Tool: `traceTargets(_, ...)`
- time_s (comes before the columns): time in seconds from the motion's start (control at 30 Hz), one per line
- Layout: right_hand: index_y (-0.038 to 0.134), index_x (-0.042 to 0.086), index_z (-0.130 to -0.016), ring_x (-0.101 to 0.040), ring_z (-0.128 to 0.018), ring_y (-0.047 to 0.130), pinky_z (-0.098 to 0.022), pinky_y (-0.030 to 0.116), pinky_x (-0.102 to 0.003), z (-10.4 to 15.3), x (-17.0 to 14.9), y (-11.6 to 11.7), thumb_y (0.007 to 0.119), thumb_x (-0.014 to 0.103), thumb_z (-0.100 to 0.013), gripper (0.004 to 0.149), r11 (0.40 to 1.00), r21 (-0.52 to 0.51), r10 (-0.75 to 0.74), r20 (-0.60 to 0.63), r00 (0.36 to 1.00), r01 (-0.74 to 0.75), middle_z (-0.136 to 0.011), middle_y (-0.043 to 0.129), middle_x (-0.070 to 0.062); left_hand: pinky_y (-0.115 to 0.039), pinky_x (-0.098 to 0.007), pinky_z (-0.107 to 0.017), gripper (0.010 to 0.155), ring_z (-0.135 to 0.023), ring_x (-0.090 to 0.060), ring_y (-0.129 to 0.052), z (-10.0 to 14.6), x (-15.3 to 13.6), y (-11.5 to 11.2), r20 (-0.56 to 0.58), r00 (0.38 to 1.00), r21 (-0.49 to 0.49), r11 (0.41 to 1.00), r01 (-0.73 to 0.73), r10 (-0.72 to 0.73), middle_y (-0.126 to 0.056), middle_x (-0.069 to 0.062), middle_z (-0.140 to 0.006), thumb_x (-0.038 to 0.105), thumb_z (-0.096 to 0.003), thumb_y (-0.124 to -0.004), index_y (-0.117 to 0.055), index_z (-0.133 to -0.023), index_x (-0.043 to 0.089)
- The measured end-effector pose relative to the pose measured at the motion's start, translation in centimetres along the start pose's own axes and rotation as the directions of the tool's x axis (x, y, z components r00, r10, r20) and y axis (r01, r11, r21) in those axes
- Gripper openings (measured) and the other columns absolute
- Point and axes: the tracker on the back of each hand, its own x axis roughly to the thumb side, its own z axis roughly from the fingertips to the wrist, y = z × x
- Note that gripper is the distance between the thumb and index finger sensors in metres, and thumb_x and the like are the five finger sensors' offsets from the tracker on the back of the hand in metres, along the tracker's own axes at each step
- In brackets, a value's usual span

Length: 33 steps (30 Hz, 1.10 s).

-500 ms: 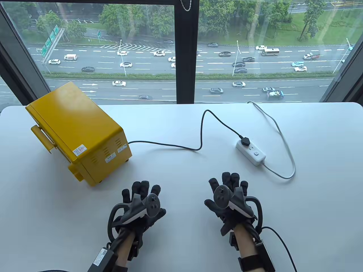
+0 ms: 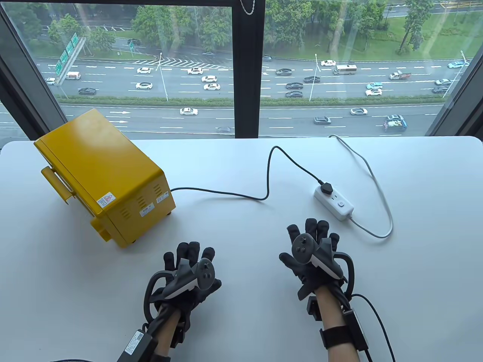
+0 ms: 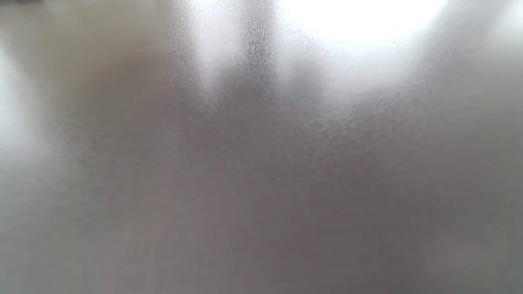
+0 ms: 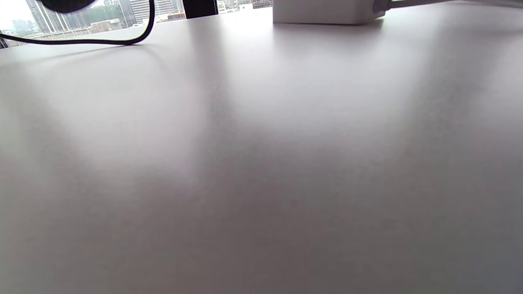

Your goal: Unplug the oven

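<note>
A yellow oven (image 2: 102, 177) stands at the table's left. Its black cord (image 2: 264, 188) runs right to a black plug (image 2: 327, 187) seated in the far end of a white power strip (image 2: 334, 200). My right hand (image 2: 311, 241) is open and empty, fingers spread, a short way in front of the strip. My left hand (image 2: 188, 264) is open and empty, flat near the table's front, in front of the oven's right corner. In the right wrist view the strip (image 4: 327, 12) and the cord (image 4: 122, 38) show at the top edge. The left wrist view shows only blurred table.
The strip's grey cable (image 2: 373, 188) loops right of the strip and runs off the table's far edge by the window. The white table (image 2: 241, 320) is bare between and around my hands.
My right hand has moved forward and slightly right, closer to the power strip. My left hand has barely moved.
</note>
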Motion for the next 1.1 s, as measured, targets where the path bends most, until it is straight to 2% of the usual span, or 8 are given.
traceTargets(0.33, -0.004, 0.041, -0.103, -0.033, -0.099, -0.022, -0.081, 0.001, -0.061, -6.8, -3.3, -4.3, 0.059, 0.066, -0.049, 0.086, 0.998, -0.024, -0.069, -0.170, 0.983, 0.065, -0.112, -0.022, -0.007, 0.004, -0.062, -0.073, 0.077, -0.103, -0.035, 0.021, -0.4, 0.1, 0.5, 0.009, 1.000, -0.004, 1.000, -0.012, 0.012, 0.023, -0.005, -0.110, 0.065, -0.0457, -0.031, 0.015, -0.101, 0.037)
traceTargets(0.53, -0.008, 0.039, -0.101, -0.035, -0.100, -0.021, -0.081, 0.003, -0.062, -10.3, -5.4, -4.3, 0.064, 0.065, -0.048, 0.093, 0.993, 0.035, -0.096, -0.260, 0.961, 0.109, -0.112, -0.022, -0.009, 0.003, -0.062, -0.074, 0.077, -0.104, -0.035, 0.020, -0.8, 0.2, 0.4, 0.006, 1.000, -0.028, 1.000, -0.010, 0.010, 0.022, -0.005, -0.110, 0.065, -0.0457, -0.032, 0.015, -0.101, 0.037)
traceTargets(0.77, -0.013, 0.037, -0.096, -0.039, -0.105, -0.007, -0.084, 0.016, -0.062, -13.3, -7.6, -2.7, 0.070, 0.062, -0.048, 0.099, 0.970, 0.107, -0.177, -0.317, 0.932, 0.220, -0.114, -0.014, -0.010, 0.002, -0.062, -0.074, 0.077, -0.104, -0.035, 0.019, -1.0, -0.3, 0.5, -0.017, 1.000, -0.034, 0.999, -0.010, 0.009, 0.022, -0.005, -0.111, 0.065, -0.0459, -0.032, 0.015, -0.101, 0.037)
traceTargets(0.8, -0.011, 0.037, -0.097, -0.039, -0.106, -0.003, -0.085, 0.019, -0.062, -13.4, -7.7, -2.9, 0.070, 0.061, -0.047, 0.099, 0.978, 0.069, -0.167, -0.310, 0.936, 0.197, -0.116, -0.010, -0.009, 0.002, -0.063, -0.074, 0.077, -0.104, -0.036, 0.019, -1.0, -0.4, 0.5, -0.018, 1.000, -0.036, 0.999, -0.014, 0.013, 0.022, -0.005, -0.111, 0.064, -0.0459, -0.032, 0.015, -0.101, 0.037)
traceTargets(0.87, -0.002, 0.037, -0.102, -0.038, -0.108, 0.018, -0.085, 0.035, -0.058, -13.7, -8.0, -3.4, 0.073, 0.057, -0.048, 0.095, 0.990, 0.003, -0.132, -0.315, 0.940, 0.140, -0.119, 0.009, -0.010, 0.002, -0.062, -0.075, 0.077, -0.104, -0.036, 0.019, -1.1, -0.5, 0.4, -0.024, 1.000, -0.040, 0.999, -0.015, 0.014, 0.022, -0.005, -0.111, 0.064, -0.0460, -0.032, 0.015, -0.101, 0.037)
traceTargets(0.93, 0.001, 0.033, -0.105, -0.035, -0.107, 0.031, -0.083, 0.042, -0.054, -14.0, -8.3, -3.7, 0.075, 0.054, -0.048, 0.095, 0.992, 0.003, -0.117, -0.330, 0.937, 0.125, -0.120, 0.019, -0.008, 0.002, -0.062, -0.075, 0.077, -0.104, -0.036, 0.019, -1.2, -0.6, 0.3, -0.031, 0.999, -0.045, 0.999, -0.014, 0.013, 0.022, -0.005, -0.111, 0.064, -0.0460, -0.032, 0.015, -0.101, 0.037)
traceTargets(1.03, 0.018, 0.029, -0.109, -0.033, -0.097, 0.052, -0.076, 0.057, -0.048, -14.5, -8.7, -3.5, 0.077, 0.047, -0.049, 0.086, 0.995, -0.039, -0.099, -0.359, 0.928, 0.091, -0.115, 0.043, -0.008, 0.001, -0.062, -0.075, 0.077, -0.104, -0.036, 0.019, -1.2, -0.7, 0.2, -0.036, 0.999, -0.042, 0.999, -0.024, 0.022, 0.022, -0.005, -0.111, 0.064, -0.0461, -0.032, 0.015, -0.101, 0.037)
traceTargets(1.1, 0.030, 0.024, -0.111, -0.034, -0.092, 0.060, -0.070, 0.063, -0.048, -14.5, -8.8, -3.7, 0.081, 0.047, -0.047, 0.085, 0.992, -0.093, -0.115, -0.325, 0.939, 0.089, -0.110, 0.054, -0.011, 0.001, -0.062, -0.075, 0.077, -0.104, -0.036, 0.019, -1.1, -0.9, 0.2, -0.041, 0.999, -0.040, 0.999, -0.030, 0.029, 0.021, -0.005, -0.111, 0.064, -0.0461, -0.032, 0.015, -0.101, 0.037)
